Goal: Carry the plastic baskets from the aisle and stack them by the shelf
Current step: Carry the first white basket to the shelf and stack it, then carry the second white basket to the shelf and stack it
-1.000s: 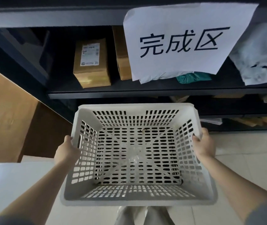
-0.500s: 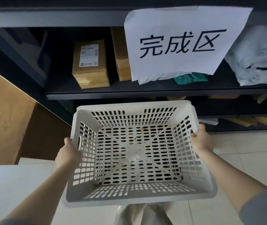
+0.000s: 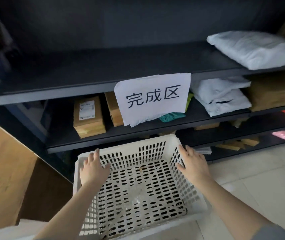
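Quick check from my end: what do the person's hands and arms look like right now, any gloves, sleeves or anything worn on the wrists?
Both the left hand and the right hand are bare, with no gloves, rings or watch visible. The forearms are uncovered. A grey sleeve shows only at the bottom right edge, on the right arm; the left arm's sleeve is barely in frame.

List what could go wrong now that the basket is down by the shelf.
1. The white plastic basket sits close to the dark shelf; pushed further, its far rim may catch the lowest shelf edge.
2. The left hand and right hand lie open over the rims, so fingers might get pinched when another basket is nested in.
3. Debris on the basket floor may stop the next basket seating flat.
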